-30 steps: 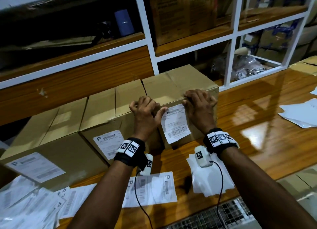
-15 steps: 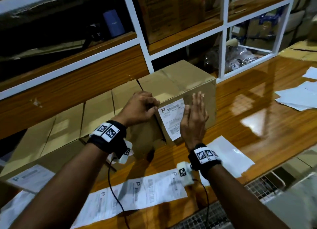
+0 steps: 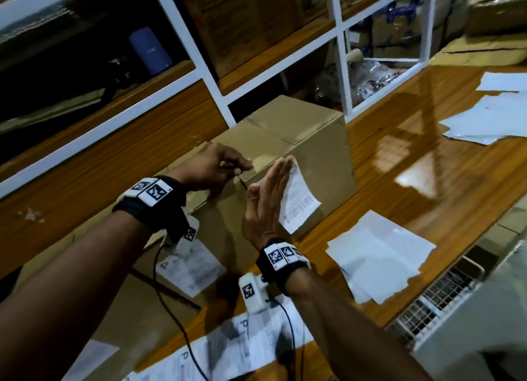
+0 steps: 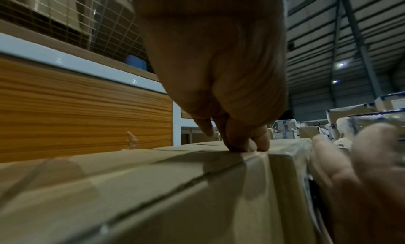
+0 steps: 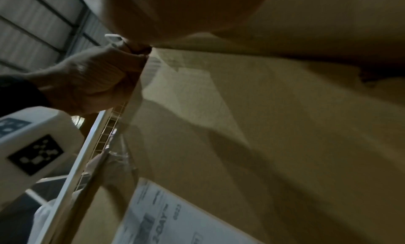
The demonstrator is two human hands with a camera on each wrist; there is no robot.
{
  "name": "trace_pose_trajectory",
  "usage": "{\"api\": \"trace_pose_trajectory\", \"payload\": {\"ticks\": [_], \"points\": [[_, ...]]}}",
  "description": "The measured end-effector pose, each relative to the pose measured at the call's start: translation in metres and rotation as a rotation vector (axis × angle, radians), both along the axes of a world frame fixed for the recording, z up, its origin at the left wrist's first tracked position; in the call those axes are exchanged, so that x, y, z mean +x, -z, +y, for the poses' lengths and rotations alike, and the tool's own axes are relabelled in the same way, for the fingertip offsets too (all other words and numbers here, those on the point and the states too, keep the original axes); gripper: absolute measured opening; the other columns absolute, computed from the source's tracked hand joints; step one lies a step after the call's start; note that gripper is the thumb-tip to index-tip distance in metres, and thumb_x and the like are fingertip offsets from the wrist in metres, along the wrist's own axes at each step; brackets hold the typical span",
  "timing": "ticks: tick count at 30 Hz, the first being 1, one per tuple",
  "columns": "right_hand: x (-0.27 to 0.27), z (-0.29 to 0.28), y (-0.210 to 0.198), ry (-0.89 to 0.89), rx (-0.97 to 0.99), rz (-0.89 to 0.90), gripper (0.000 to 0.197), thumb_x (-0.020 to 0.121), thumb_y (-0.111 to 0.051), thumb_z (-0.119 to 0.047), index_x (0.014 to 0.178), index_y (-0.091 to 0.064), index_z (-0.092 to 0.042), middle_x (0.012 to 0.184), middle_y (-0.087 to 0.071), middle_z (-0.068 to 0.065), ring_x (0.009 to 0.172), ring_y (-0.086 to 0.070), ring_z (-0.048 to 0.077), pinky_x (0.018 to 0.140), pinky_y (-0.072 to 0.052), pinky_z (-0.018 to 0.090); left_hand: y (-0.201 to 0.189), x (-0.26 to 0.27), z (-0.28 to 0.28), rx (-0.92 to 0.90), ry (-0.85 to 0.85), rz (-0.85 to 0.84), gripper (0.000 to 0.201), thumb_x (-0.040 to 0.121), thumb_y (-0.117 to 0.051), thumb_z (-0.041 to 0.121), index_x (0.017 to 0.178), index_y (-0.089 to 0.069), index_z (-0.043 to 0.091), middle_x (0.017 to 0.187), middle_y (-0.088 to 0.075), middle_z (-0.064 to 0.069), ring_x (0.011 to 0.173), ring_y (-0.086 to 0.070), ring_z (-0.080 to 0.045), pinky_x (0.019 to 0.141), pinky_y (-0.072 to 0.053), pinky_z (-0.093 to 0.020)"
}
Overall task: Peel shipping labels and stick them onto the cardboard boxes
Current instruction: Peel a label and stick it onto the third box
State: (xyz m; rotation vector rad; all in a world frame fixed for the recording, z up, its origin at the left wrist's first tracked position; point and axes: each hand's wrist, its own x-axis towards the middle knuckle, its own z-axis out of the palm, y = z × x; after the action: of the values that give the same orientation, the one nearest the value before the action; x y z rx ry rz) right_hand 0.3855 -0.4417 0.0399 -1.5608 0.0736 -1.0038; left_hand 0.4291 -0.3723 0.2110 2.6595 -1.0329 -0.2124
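A brown cardboard box [image 3: 313,141] stands on the wooden table, with a white shipping label [image 3: 299,201] on its near face. My right hand [image 3: 269,181] lies flat on that label, fingers straight and together. My left hand [image 3: 242,166] grips the box's top left corner with curled fingers. The left wrist view shows its fingertips [image 4: 245,143] bearing on the box's top edge [image 4: 175,161], with the right hand [image 4: 361,169] blurred beside it. The right wrist view shows the box face [image 5: 241,126], the label [image 5: 175,218] and the left hand [image 5: 87,84] at the corner.
More boxes stand to the left, one with a label [image 3: 194,266]. A strip of unpeeled labels [image 3: 228,349] lies at the table's near edge. White backing sheets [image 3: 379,255] and papers [image 3: 490,115] lie to the right. A wire basket [image 3: 427,303] sits below, a white shelf frame [image 3: 339,55] behind.
My right hand left the box's top edge and flattened against the label on the near face. My left hand stayed at the top left corner. My head has turned to the right.
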Motion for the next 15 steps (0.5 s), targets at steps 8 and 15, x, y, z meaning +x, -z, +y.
{"api": "trace_pose_trajectory", "payload": {"ticks": [8,15], "points": [[0.026,0.01,0.034,0.255,0.104,0.163,0.076,0.107,-0.008,-0.052,0.161,-0.013,0.001,0.17,0.0,0.022,0.159,0.002,0.031,0.129,0.003,0.043,0.003,0.013,0.005,-0.026,0.091,0.047,0.022,0.094,-0.064,-0.005,0.113,-0.074,-0.004,0.118,-0.071,-0.014,0.121,-0.064,-0.019,0.107,-0.05,-0.031],[0.027,0.013,0.06,0.303,0.298,0.281,0.09,0.1,0.0,-0.065,0.162,-0.01,-0.001,0.171,0.003,0.015,0.16,0.004,0.027,0.129,0.005,0.04,0.006,0.02,0.006,0.0,0.117,0.037,0.023,0.093,-0.066,-0.005,0.114,-0.073,-0.004,0.118,-0.07,-0.013,0.123,-0.064,-0.022,0.11,-0.05,-0.038]]}}
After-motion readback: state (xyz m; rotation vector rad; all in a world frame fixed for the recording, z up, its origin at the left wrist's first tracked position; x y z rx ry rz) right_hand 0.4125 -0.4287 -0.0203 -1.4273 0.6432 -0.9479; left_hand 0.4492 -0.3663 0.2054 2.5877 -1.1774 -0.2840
